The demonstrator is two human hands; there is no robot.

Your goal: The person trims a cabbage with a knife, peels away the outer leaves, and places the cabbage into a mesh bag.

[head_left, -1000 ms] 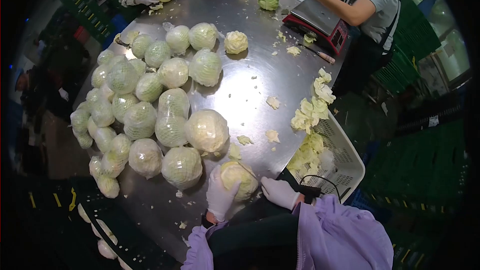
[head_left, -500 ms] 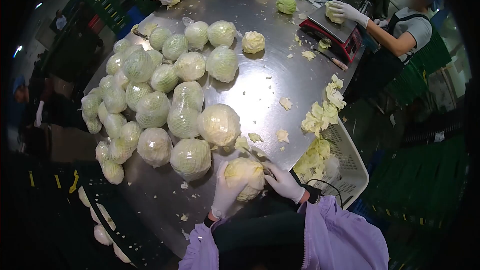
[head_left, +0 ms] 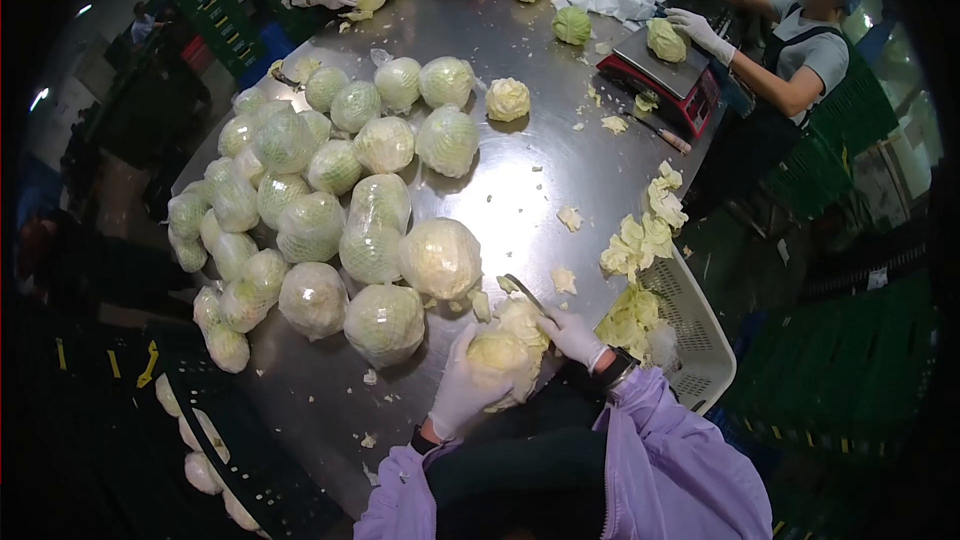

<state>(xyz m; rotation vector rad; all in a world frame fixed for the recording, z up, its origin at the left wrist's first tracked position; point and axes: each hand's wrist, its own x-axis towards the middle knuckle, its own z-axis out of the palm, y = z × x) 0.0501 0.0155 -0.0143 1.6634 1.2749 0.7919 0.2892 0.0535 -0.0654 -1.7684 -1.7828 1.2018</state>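
My gloved left hand (head_left: 463, 388) is wrapped round the lower left side of a pale yellow cabbage (head_left: 500, 358) near the table's front edge. In my gloved right hand (head_left: 576, 339) is a knife, its curved blade (head_left: 523, 292) pointing up and left above the cabbage. A piece of outer leaf (head_left: 522, 318) stands out from the top of the head, beside my right fingers. Just beyond lies a wrapped cabbage (head_left: 440, 258), with small leaf scraps (head_left: 481, 306) close by.
Many film-wrapped cabbages (head_left: 335, 167) crowd the left of the steel table (head_left: 510, 205). At right, a white basket (head_left: 705, 340) holds trimmed leaves (head_left: 632, 320). Two co-workers handle cabbages across the table, one at a red scale (head_left: 690, 95). A second knife (head_left: 665, 135) lies nearby.
My right hand has moved slightly right and the knife blade now shows above the cabbage. The cabbage has turned, with leaf now standing out on top. The co-worker's hand has drawn back from the scale's cabbage.
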